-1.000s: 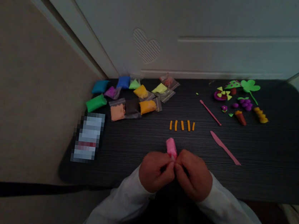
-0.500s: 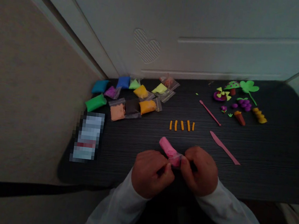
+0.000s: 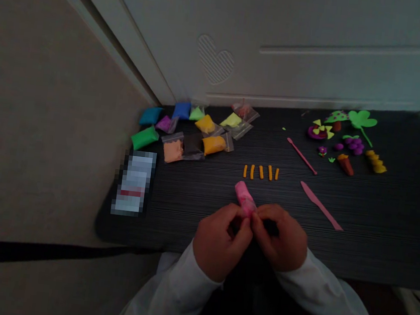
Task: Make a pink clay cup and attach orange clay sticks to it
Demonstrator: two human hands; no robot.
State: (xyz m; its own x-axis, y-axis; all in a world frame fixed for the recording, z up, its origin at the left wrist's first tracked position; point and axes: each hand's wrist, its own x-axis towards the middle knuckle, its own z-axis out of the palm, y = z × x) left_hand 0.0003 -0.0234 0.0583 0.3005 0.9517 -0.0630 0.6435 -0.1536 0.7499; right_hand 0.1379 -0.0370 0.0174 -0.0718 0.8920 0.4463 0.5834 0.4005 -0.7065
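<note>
Over the table, left hand and right hand apparently tight on pink packet.

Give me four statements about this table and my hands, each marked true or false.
1. The left hand and right hand pinch the near end of the pink cylindrical clay packet. True.
2. Five thin orange clay sticks lie beyond that packet. True.
3. The flat pink plastic knife lies left of those sticks. False: the knife lies to their right.
4. The bright green clover-shaped clay piece lies at the near edge of the dark table. False: that piece lies on the far side, toward the right.
</note>
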